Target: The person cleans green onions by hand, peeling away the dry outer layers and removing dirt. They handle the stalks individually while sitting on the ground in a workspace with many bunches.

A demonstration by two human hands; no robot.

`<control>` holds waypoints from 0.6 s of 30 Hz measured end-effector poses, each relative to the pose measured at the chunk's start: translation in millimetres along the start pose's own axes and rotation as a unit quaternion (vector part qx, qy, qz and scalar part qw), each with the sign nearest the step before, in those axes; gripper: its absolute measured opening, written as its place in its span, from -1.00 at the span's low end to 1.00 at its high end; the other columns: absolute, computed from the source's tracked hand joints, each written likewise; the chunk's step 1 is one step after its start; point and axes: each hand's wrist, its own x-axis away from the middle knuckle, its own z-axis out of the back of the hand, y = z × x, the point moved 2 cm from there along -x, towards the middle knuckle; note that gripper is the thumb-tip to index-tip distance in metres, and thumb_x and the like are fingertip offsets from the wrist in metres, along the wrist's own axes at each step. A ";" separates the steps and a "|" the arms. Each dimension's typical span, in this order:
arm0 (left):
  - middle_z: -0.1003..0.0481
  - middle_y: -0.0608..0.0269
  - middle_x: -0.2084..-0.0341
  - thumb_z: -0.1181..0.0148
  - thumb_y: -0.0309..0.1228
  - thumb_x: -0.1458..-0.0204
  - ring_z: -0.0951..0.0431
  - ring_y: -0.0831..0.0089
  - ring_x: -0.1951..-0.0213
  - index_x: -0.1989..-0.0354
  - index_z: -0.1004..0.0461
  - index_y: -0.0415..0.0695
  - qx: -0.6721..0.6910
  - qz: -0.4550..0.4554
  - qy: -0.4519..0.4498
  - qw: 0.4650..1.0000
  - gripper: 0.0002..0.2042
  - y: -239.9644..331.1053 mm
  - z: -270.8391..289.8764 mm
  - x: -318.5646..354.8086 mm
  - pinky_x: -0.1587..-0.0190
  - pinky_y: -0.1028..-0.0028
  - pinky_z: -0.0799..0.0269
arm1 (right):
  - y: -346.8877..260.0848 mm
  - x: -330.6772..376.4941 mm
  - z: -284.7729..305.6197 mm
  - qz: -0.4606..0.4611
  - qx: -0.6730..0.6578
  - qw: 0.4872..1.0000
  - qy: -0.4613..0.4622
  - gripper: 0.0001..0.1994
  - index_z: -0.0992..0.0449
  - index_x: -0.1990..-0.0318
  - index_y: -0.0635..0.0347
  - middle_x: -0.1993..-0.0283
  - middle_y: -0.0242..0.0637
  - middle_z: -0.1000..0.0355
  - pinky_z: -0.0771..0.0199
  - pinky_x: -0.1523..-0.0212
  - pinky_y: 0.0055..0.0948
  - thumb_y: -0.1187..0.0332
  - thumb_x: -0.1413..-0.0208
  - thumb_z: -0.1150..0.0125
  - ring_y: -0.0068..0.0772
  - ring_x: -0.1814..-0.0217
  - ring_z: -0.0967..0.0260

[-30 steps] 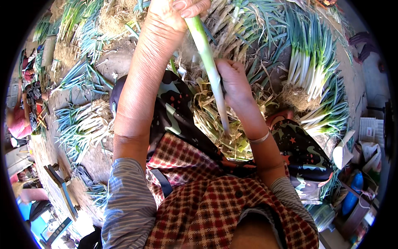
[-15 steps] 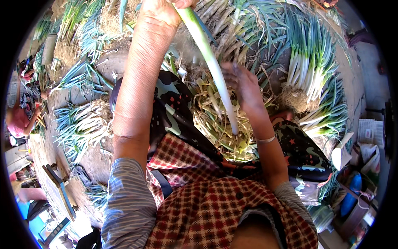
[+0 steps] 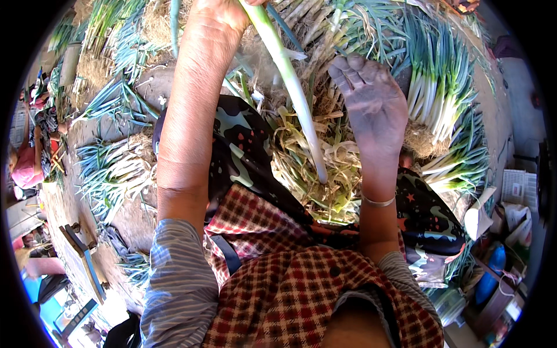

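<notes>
My left hand (image 3: 223, 13) is at the top edge, closed round the green upper part of a long leek (image 3: 293, 81). The white shank slants down to the right, and its root end hangs over a heap of dry peeled leaves (image 3: 342, 151) between my knees. The fingers of that hand are partly cut off by the frame's edge. To the right of the leek, my right hand (image 3: 374, 98) is held palm up and open, its fingers extended and a little curled, smudged dark. Nothing lies in it, and it is apart from the leek.
At the right lie bundled green-and-white leeks (image 3: 438, 87) with a root mass. A pile of unpeeled leeks (image 3: 110, 174) lies at the left, with more along the far side. A person in pink (image 3: 26, 165) is at the far left. A blue bottle (image 3: 492, 269) stands lower right.
My right hand has swung away from the leek to the right, turning palm up with its fingers opened. The leek has shifted slightly left in my left hand.
</notes>
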 end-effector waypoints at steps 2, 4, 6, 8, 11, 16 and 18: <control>-0.26 0.37 0.74 0.09 -0.01 -0.15 -0.15 0.60 0.80 0.43 -0.33 -0.11 -0.008 -0.010 0.034 0.999 -0.61 -9.9 3.1 -2.7 0.81 0.60 -0.08 | -6.5 -1.7 4.9 -0.043 -0.030 0.998 0.032 -0.89 -0.50 0.31 0.22 0.21 -0.18 -0.46 -0.33 -0.06 -0.15 0.45 -0.07 -0.05 -0.19 0.13 -0.43; -0.25 0.37 0.75 0.11 0.03 -0.13 -0.16 0.59 0.78 0.44 -0.33 -0.09 -0.034 -0.008 0.023 0.999 -0.60 -11.1 -1.3 -2.9 0.80 0.59 -0.09 | 7.5 -2.8 -1.9 -0.026 0.128 0.990 0.048 -0.84 -0.49 0.20 0.27 0.21 -0.17 -0.47 -0.43 0.04 -0.31 0.48 -0.04 -0.13 -0.29 0.18 -0.44; -0.24 0.38 0.77 0.11 0.06 -0.13 -0.17 0.59 0.77 0.46 -0.32 -0.06 -0.046 -0.004 0.026 0.999 -0.59 -12.2 -2.9 -3.3 0.78 0.58 -0.10 | 17.0 -1.5 -22.4 -0.090 0.254 0.958 0.094 -0.78 -0.48 0.15 0.30 0.23 -0.17 -0.48 -0.47 0.10 -0.44 0.51 -0.01 -0.19 -0.38 0.21 -0.44; -0.22 0.39 0.78 0.12 0.07 -0.12 -0.17 0.58 0.76 0.47 -0.31 -0.05 -0.044 0.005 0.044 0.998 -0.59 -15.0 -3.4 -4.1 0.77 0.58 -0.11 | 26.8 -2.7 -19.1 -0.049 0.202 0.975 0.078 -0.75 -0.47 0.15 0.39 0.24 -0.20 -0.47 -0.47 0.19 -0.59 0.55 0.04 -0.23 -0.50 0.23 -0.42; -0.21 0.40 0.78 0.10 0.09 -0.10 -0.17 0.58 0.76 0.47 -0.31 -0.03 -0.044 0.002 0.083 0.996 -0.59 -16.6 -3.3 -6.4 0.76 0.56 -0.12 | 21.4 -1.7 -16.0 -0.042 0.144 0.984 0.091 -0.78 -0.49 0.20 0.42 0.20 -0.20 -0.46 -0.43 0.14 -0.56 0.55 0.04 -0.23 -0.48 0.21 -0.41; -0.20 0.40 0.78 0.07 0.08 -0.09 -0.16 0.58 0.77 0.52 -0.25 -0.03 -0.049 -0.007 0.160 0.986 -0.59 -5.4 18.2 -10.8 0.74 0.54 -0.13 | 3.9 30.7 15.4 -0.067 0.030 0.995 0.073 -0.84 -0.52 0.25 0.29 0.17 -0.09 -0.45 -0.36 0.03 -0.44 0.56 0.00 -0.08 -0.42 0.12 -0.40; -0.20 0.39 0.78 0.06 0.07 -0.09 -0.16 0.58 0.78 0.54 -0.23 -0.03 -0.057 -0.012 0.164 0.985 -0.59 -0.2 24.9 -14.8 0.74 0.53 -0.14 | -4.1 35.3 20.5 -0.044 0.004 0.997 0.060 -0.84 -0.52 0.26 0.28 0.19 -0.11 -0.45 -0.29 -0.07 -0.27 0.53 0.03 -0.10 -0.36 0.06 -0.40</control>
